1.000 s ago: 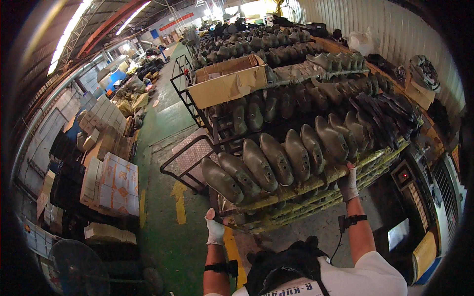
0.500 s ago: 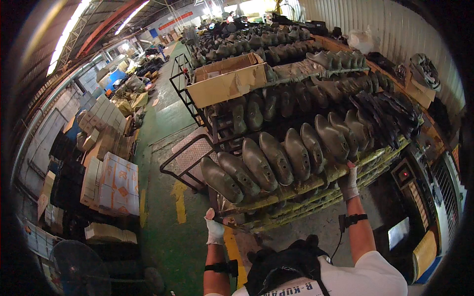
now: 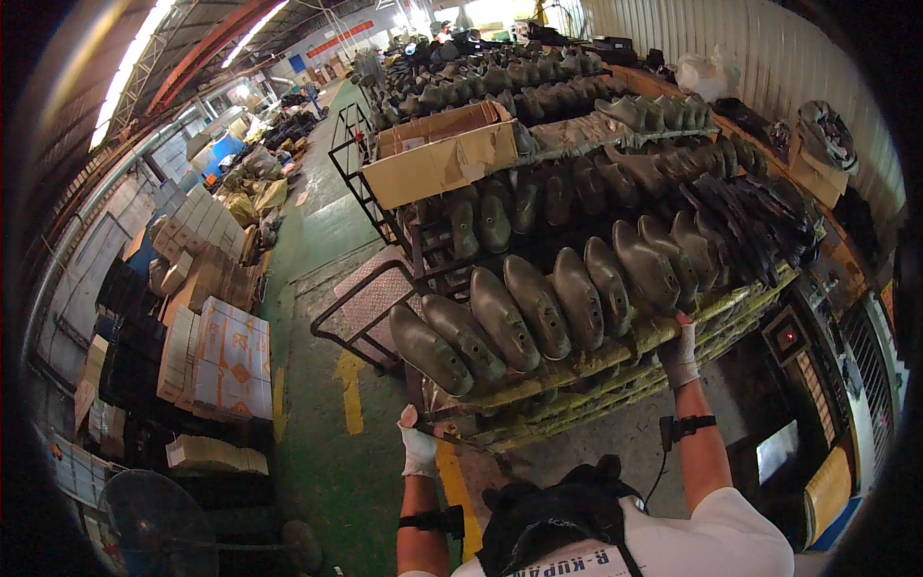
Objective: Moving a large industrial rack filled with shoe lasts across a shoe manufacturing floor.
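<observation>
In front of me stands a rack (image 3: 544, 383) with yellow-edged tiers, tilted in the fisheye picture. A row of dark olive, foot-shaped shoe lasts (image 3: 535, 306) leans on its top tier, sole-like faces toward me. My left hand (image 3: 417, 445), in a pale glove with bare fingertips, is closed at the rack's near left corner, thumb up. My right hand (image 3: 681, 358), gloved the same way, grips the rack's near edge further right, just below the lasts. The fingers of both hands are partly hidden. Dark flat pieces (image 3: 755, 229) lie piled at the top tier's right end.
Behind the rack stand more racks of lasts and an open cardboard box (image 3: 442, 162). A trolley with a metal plate (image 3: 370, 296) sits at the left, beside the green aisle floor (image 3: 332, 462). Stacked cartons (image 3: 231, 361) and a fan (image 3: 159, 524) are further left; a machine (image 3: 793, 338) stands right.
</observation>
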### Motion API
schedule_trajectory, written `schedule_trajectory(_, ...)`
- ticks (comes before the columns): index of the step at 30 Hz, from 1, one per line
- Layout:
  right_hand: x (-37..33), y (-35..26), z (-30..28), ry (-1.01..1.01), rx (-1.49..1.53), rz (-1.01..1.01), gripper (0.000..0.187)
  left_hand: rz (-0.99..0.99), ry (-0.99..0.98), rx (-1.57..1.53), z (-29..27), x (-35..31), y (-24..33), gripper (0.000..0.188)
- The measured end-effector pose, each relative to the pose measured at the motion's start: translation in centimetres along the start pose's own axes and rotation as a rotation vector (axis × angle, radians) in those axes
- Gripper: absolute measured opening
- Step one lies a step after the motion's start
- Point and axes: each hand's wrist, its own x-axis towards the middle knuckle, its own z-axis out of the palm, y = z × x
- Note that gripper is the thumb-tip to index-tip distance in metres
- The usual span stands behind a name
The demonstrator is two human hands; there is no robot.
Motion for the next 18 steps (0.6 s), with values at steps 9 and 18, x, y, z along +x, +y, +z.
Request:
schedule_trajectory(9, 0.4, 0.4, -0.7, -0.037, -0.024, 0.018, 0.059, -0.011, 0.01, -0.04, 0.7, -0.2, 0.2, 0.037)
schedule_trajectory(18, 0.9, 0.5, -1.6, -0.023, 0.007, -0.006, 0.055, -0.021, -0.012, -0.013, 2.1, -1.2, 0.8, 0.035)
